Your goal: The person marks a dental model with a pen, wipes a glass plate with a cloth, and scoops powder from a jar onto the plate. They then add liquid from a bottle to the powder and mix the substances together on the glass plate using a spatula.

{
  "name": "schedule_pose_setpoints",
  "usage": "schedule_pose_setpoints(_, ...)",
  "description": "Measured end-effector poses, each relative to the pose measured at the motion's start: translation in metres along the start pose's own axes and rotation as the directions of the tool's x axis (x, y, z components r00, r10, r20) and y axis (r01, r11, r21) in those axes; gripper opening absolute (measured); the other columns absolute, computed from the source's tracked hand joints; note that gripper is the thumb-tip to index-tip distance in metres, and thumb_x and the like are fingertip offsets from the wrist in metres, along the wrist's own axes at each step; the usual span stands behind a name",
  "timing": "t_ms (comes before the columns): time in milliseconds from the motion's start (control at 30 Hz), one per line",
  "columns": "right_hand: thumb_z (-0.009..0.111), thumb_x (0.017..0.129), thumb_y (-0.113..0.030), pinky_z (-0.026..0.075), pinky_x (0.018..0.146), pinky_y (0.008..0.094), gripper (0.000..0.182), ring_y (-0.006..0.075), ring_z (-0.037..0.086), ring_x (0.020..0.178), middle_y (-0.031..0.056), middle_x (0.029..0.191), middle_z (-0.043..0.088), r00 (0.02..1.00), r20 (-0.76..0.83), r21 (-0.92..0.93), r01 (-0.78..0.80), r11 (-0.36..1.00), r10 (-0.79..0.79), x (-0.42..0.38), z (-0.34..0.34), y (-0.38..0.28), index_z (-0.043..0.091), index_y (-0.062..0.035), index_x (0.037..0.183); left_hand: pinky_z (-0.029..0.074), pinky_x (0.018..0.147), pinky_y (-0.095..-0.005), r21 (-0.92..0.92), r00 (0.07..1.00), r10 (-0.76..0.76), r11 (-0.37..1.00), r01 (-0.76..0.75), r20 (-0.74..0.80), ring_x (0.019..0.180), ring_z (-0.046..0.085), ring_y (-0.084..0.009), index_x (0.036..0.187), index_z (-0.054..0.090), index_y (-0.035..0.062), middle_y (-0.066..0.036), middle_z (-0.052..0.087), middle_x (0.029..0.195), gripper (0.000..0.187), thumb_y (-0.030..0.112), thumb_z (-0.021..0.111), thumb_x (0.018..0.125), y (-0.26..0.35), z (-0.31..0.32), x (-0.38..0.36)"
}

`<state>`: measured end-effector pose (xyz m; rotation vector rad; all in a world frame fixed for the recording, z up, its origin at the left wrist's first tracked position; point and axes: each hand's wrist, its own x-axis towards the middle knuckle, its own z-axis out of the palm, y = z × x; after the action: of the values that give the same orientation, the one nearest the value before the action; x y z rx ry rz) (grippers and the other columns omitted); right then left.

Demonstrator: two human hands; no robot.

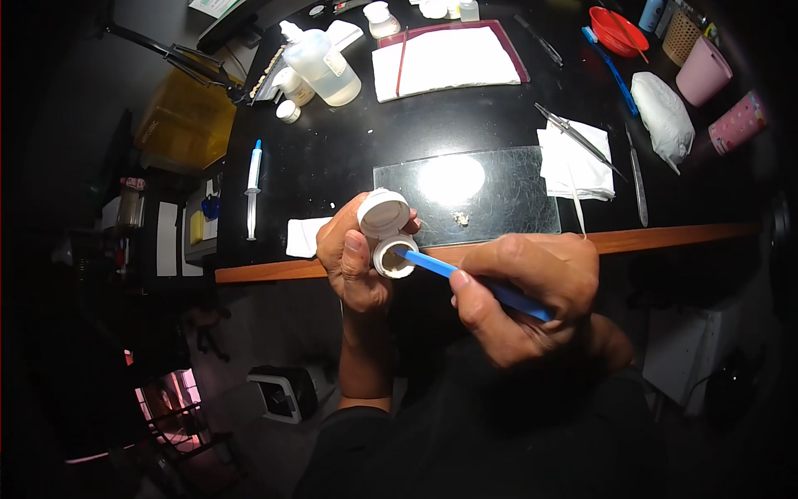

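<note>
My left hand [351,259] is wrapped round a small white jar [381,256] whose hinged lid [383,212] stands up. Pale material shows inside the jar's mouth. In a pinch grip, my right hand [536,287] holds a blue plastic stick-like tool [434,267]. Its far tip dips into the jar, so the shape of that end is hidden. Just beyond my hands lies a scratched glass slab [511,195] with a small pale clump [461,219] on it.
A syringe [253,187] lies left. Tweezers [578,137] rest on folded white tissue [594,170] at right. Behind stand a squeeze bottle [320,66], a white towel [449,62], a red bowl [615,33] and a pink cup [703,71]. The table has a wooden front edge [665,239].
</note>
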<state>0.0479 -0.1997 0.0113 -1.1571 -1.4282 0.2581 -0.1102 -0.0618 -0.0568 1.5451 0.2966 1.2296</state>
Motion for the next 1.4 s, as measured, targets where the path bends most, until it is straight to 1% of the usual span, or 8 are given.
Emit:
schedule_pose_setpoints(133, 0.073, 0.083, 0.007, 0.048, 0.046, 0.0309, 0.005, 0.0166, 0.066, 0.049, 0.0094, 0.064, 0.067, 0.998, -0.054, 0.036, 0.033, 0.999, -0.031, 0.002, 0.011, 0.006, 0.072, 0.0048, 0.087, 0.063, 0.073, -0.0357, 0.011, 0.999, -0.031, 0.999, 0.031, -0.017, 0.081, 0.077, -0.0268, 0.113, 0.069, -0.0155, -0.021, 0.076, 0.092, 0.074, 0.053, 0.041, 0.114, -0.001, -0.001, -0.002)
schedule_pose_setpoints(233, 0.071, 0.084, 0.003, 0.047, 0.048, 0.04, 0.016, 0.0275, 0.062, 0.047, 0.0117, 0.057, 0.054, 0.995, -0.089, 0.076, -0.028, 0.997, 0.035, 0.004, 0.019, 0.006, 0.058, -0.002, 0.076, 0.063, 0.072, -0.0362, 0.019, 0.998, -0.06, 0.998, 0.061, -0.017, 0.08, 0.076, -0.0276, 0.112, 0.069, -0.015, -0.021, 0.075, 0.091, 0.08, 0.059, 0.038, 0.113, -0.001, -0.004, -0.002)
schedule_pose_setpoints(467, 0.074, 0.085, 0.003, 0.049, 0.047, 0.0311, 0.007, 0.0167, 0.066, 0.049, 0.0085, 0.063, 0.064, 0.996, -0.091, 0.088, 0.003, 0.996, 0.005, 0.004, 0.024, 0.016, 0.068, 0.0019, 0.082, 0.061, 0.07, -0.035, 0.033, 0.996, -0.09, 0.995, 0.091, -0.025, 0.079, 0.076, -0.0263, 0.105, 0.07, -0.0134, -0.02, 0.074, 0.089, 0.087, 0.065, 0.034, 0.112, 0.001, -0.003, -0.001)
schedule_pose_setpoints(567, 0.072, 0.085, 0.002, 0.052, 0.052, 0.0394, 0.011, 0.0295, 0.069, 0.053, 0.0145, 0.061, 0.061, 0.993, -0.088, 0.135, -0.069, 0.988, 0.081, 0.004, 0.023, 0.012, 0.061, 0.0009, 0.082, 0.061, 0.07, -0.0349, 0.042, 0.995, -0.093, 0.995, 0.094, -0.032, 0.079, 0.075, -0.026, 0.105, 0.07, -0.013, -0.02, 0.074, 0.088, 0.087, 0.066, 0.034, 0.112, 0.002, -0.001, 0.0)
schedule_pose_setpoints(767, 0.072, 0.087, 0.002, 0.052, 0.052, 0.0369, 0.011, 0.0276, 0.072, 0.055, 0.0157, 0.065, 0.065, 0.991, -0.068, 0.193, -0.097, 0.976, 0.112, 0.003, 0.02, 0.014, 0.063, 0.0017, 0.082, 0.061, 0.071, -0.0354, 0.052, 0.994, -0.099, 0.994, 0.101, -0.042, 0.079, 0.075, -0.0257, 0.105, 0.07, -0.0126, -0.019, 0.074, 0.089, 0.087, 0.066, 0.034, 0.112, 0.001, -0.001, 0.0)
schedule_pose_setpoints(867, 0.072, 0.089, 0.001, 0.047, 0.047, 0.0262, 0.007, 0.0106, 0.067, 0.051, 0.0063, 0.064, 0.068, 0.994, -0.081, 0.198, -0.056, 0.979, 0.074, 0.003, 0.02, 0.019, 0.067, 0.0007, 0.084, 0.061, 0.072, -0.0358, 0.045, 0.994, -0.102, 0.994, 0.104, -0.049, 0.08, 0.076, -0.0259, 0.107, 0.07, -0.0127, -0.02, 0.074, 0.09, 0.088, 0.067, 0.033, 0.112, 0.001, 0.0, -0.001)
schedule_pose_setpoints(1133, 0.07, 0.095, 0.001, 0.054, 0.052, 0.0229, 0.009, 0.0115, 0.073, 0.057, 0.008, 0.067, 0.072, 0.988, -0.078, 0.258, -0.109, 0.96, 0.134, -0.002, 0.013, 0.019, 0.066, 0.0012, 0.086, 0.062, 0.078, -0.0388, -0.044, 0.994, -0.103, 0.994, 0.101, -0.044, 0.085, 0.076, -0.0276, 0.12, 0.068, -0.013, -0.022, 0.076, 0.099, 0.084, 0.063, 0.034, 0.113, -0.007, -0.007, -0.003)
schedule_pose_setpoints(1400, 0.068, 0.099, -0.003, 0.057, 0.055, 0.0238, 0.011, 0.0125, 0.073, 0.06, 0.0095, 0.068, 0.072, 0.969, -0.07, 0.266, -0.212, 0.94, 0.238, -0.003, -0.001, 0.013, 0.066, 0.0005, 0.089, 0.06, 0.08, -0.0368, -0.042, 0.989, -0.128, 0.991, 0.125, -0.067, 0.087, 0.073, -0.0246, 0.118, 0.07, -0.0136, -0.02, 0.075, 0.098, 0.082, 0.059, 0.032, 0.114, -0.009, -0.004, -0.003)
